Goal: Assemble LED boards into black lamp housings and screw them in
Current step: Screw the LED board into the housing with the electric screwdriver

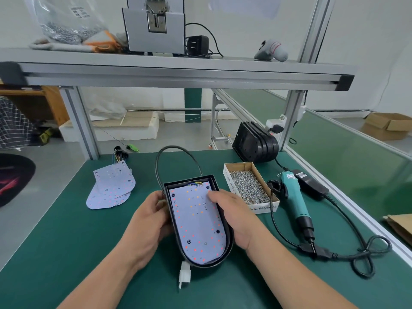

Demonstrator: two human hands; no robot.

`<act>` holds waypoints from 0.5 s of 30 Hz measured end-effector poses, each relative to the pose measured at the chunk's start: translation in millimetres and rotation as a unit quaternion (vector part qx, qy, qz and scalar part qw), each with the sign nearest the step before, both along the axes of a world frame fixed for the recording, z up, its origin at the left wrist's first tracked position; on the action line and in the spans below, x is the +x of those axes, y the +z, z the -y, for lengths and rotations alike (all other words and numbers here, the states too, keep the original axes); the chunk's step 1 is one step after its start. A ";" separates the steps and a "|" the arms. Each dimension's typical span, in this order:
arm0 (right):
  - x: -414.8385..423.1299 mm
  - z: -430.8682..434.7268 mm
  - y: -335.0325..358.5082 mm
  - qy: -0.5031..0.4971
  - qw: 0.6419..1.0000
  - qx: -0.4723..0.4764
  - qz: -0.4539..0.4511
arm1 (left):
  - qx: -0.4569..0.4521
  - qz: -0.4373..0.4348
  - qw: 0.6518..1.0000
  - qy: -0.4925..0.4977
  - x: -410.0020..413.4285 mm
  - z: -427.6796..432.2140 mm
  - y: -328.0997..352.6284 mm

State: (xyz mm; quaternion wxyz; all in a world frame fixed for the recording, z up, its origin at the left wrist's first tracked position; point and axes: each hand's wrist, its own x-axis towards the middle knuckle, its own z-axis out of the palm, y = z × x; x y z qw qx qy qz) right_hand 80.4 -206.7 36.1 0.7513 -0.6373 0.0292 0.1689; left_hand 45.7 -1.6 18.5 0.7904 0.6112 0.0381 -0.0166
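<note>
1. Head view: spare boards (111,188) lie left of the left hand (147,221).
2. Left hand grips the black housing (189,179) by its left wall.
3. LED board (196,224) sits inside it, between both hands.
4. Right hand (238,217) grips the right wall, thumb on the board.
5. Screw box (249,186) is just right of that hand.

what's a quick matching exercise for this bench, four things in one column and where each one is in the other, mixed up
Things
1. LED board
2. screw box
3. electric screwdriver
4. spare LED boards

Places
a. lying on the mat right of the screw box
b. piled on the mat to the left
c. inside the black housing that the left hand and right hand hold
d. between the black housing and the electric screwdriver

Pairs: 1-c, 2-d, 3-a, 4-b
</note>
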 end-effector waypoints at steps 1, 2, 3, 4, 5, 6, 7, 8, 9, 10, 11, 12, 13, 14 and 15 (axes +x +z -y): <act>-0.9 0.4 0.9 0.010 1.000 0.018 -0.002 | -0.021 -0.002 1.000 -0.010 0.5 -2.2 -1.0; -2.2 1.0 2.1 0.025 0.999 0.032 -0.002 | -0.040 -0.004 0.999 -0.020 0.8 -4.0 -1.6; -3.4 1.6 2.5 0.044 0.998 0.039 0.004 | -0.054 -0.006 0.998 -0.029 1.1 -5.7 -2.0; -5.0 1.8 3.2 0.060 0.997 0.040 0.016 | -0.064 -0.007 0.997 -0.039 1.4 -6.5 -1.8; -5.5 2.7 3.3 0.072 0.996 0.037 0.032 | -0.073 -0.009 0.996 -0.052 1.7 -7.0 -1.4; -5.6 3.4 2.8 0.080 0.995 0.035 0.045 | -0.083 -0.012 0.994 -0.067 2.4 -7.1 -0.9; -5.5 3.8 2.9 0.080 0.995 0.036 0.051 | -0.091 -0.013 0.992 -0.083 3.1 -7.6 -0.4; -5.7 4.1 3.6 0.072 0.995 0.038 0.054 | -0.097 -0.013 0.991 -0.094 3.6 -7.6 0.1; -5.4 4.9 3.4 0.066 0.995 0.040 0.057 | -0.097 -0.012 0.990 -0.101 3.9 -7.4 0.6; -5.2 5.4 3.4 0.062 0.995 0.040 0.059 | -0.095 -0.011 0.990 -0.107 3.6 -6.6 0.9; -5.3 5.3 4.1 0.060 0.996 0.041 0.060 | -0.091 -0.009 0.989 -0.113 3.0 -5.7 0.9; -5.5 4.9 4.7 0.058 0.996 0.041 0.060 | -0.084 -0.004 0.989 -0.119 2.0 -4.8 0.6; -5.0 5.1 4.1 0.058 0.996 0.041 0.059 | -0.077 -0.001 0.990 -0.121 1.4 -3.9 -0.3; -4.8 5.4 4.1 0.056 0.996 0.041 0.059 | -0.069 0.001 0.990 -0.121 1.7 -2.8 -1.5; -4.9 6.2 4.8 0.053 0.996 0.044 0.057 | -0.061 0.000 0.991 -0.119 1.9 -1.6 -3.0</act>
